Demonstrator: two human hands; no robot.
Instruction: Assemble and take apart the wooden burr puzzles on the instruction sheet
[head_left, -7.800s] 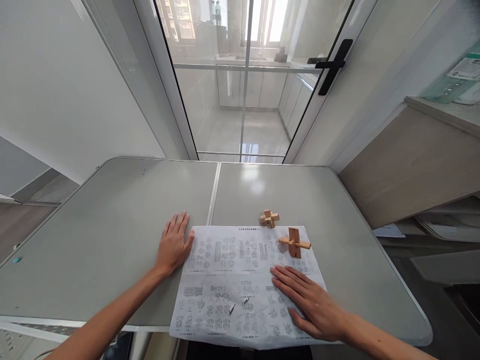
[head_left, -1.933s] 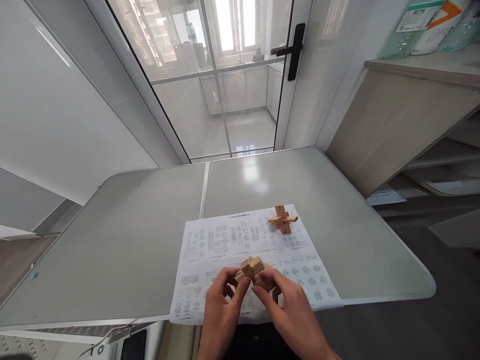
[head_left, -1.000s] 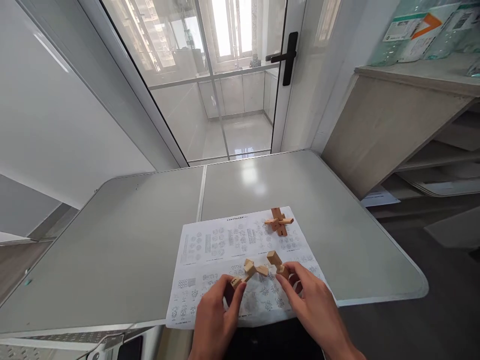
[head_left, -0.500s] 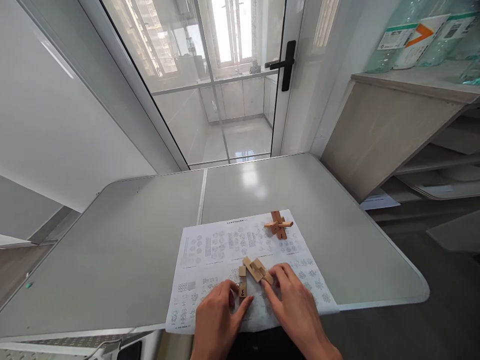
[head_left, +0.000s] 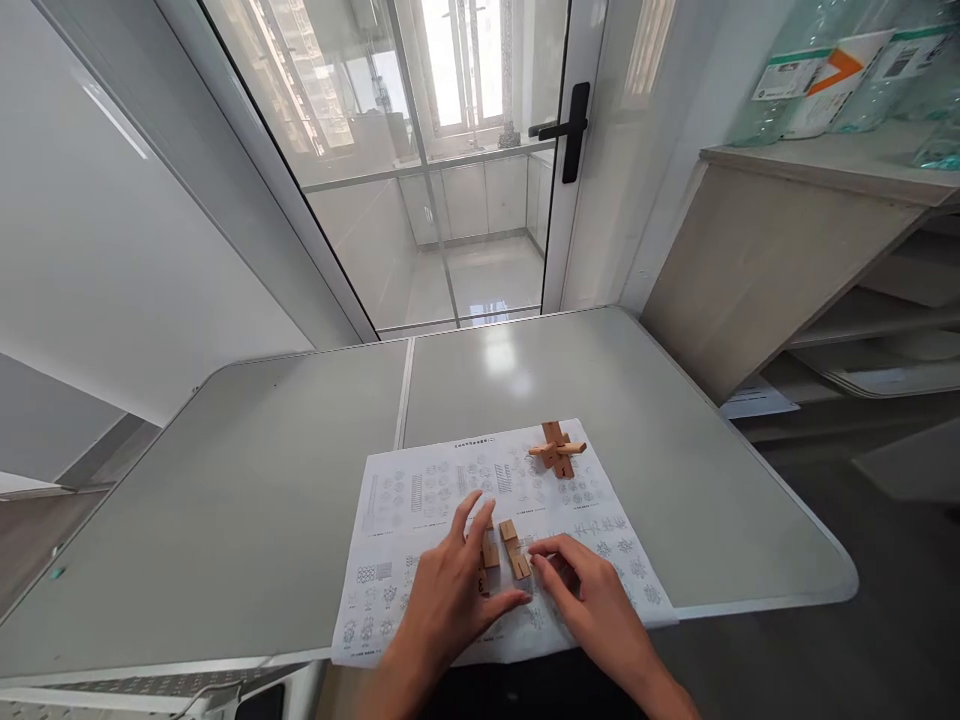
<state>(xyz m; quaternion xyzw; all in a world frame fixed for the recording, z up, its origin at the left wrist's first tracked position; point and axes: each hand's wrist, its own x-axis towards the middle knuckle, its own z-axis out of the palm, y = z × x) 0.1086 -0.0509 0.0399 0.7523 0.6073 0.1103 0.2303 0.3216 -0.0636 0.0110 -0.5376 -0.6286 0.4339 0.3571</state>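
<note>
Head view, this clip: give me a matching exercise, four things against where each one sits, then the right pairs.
Things:
1. assembled wooden cross puzzle
2. loose wooden pieces
3. left hand
4. black door handle

Places:
A. between the two hands on the printed sheet
B. on the glass door behind the table
C. far right part of the sheet, untouched
D. resting on the sheet's near half, beside the pieces

Pairs: 1-C, 2-A, 3-D, 4-B

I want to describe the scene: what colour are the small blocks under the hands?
Light tan wood, the blocks; seen in the head view.
</note>
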